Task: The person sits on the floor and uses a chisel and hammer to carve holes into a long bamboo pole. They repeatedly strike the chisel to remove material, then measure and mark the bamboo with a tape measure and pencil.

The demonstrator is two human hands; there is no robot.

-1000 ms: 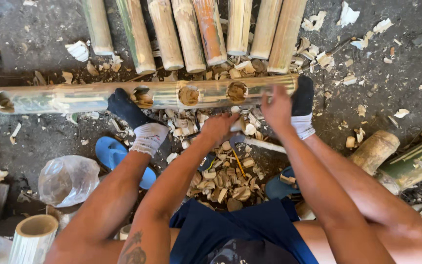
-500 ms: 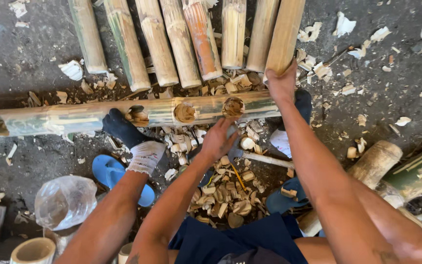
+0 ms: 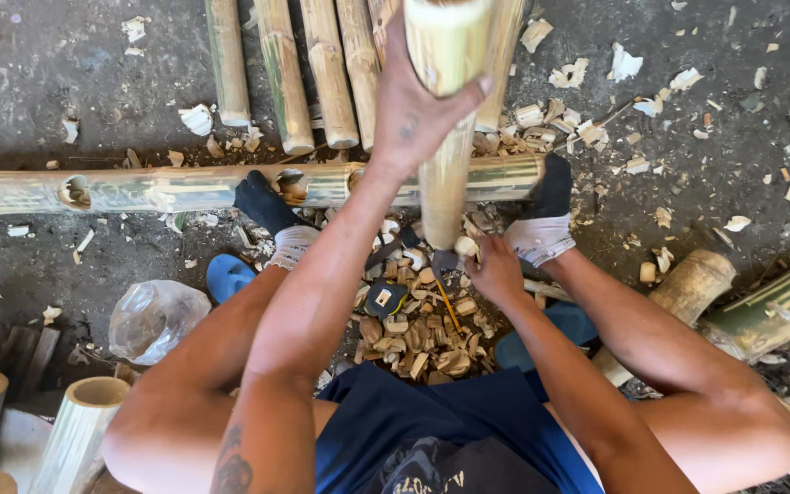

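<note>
Left hand [image 3: 413, 114]: clenched around the upper part of a pale bamboo section [image 3: 445, 137], thumb hooked over its right side; forearm stretched forward, tattoo near the elbow.
Right hand [image 3: 496, 270]: curled low at the section's foot, at 5 o'clock from it; whether it grips the bamboo or something small cannot be told.
Bamboo section: raised steeply toward the viewer, its lower end dipping to the chip pile [image 3: 413, 334], crossing in front of the drilled pole [image 3: 185, 187].
Drilled pole: lying crosswise on the floor [image 3: 66, 73], round holes along it, pinned under both socked feet [image 3: 272, 215].
Stacked culms [image 3: 322, 73]: side by side at 12 o'clock, ends toward the pole.
Risk, slip: held mainly by one hand high up, the section could likely twist or drop onto the toes or the lower hand.
Risk, footing: loose chips underfoot might let the pole roll.
Risk, splinters: cut ends look rough; bare palms could catch.
Surroundings: blue sandal [image 3: 229, 274] and clear plastic bag [image 3: 153, 316] at 8 o'clock; cut tubes [image 3: 75, 430] at 7 o'clock; short log [image 3: 697, 284] at 3 o'clock.
</note>
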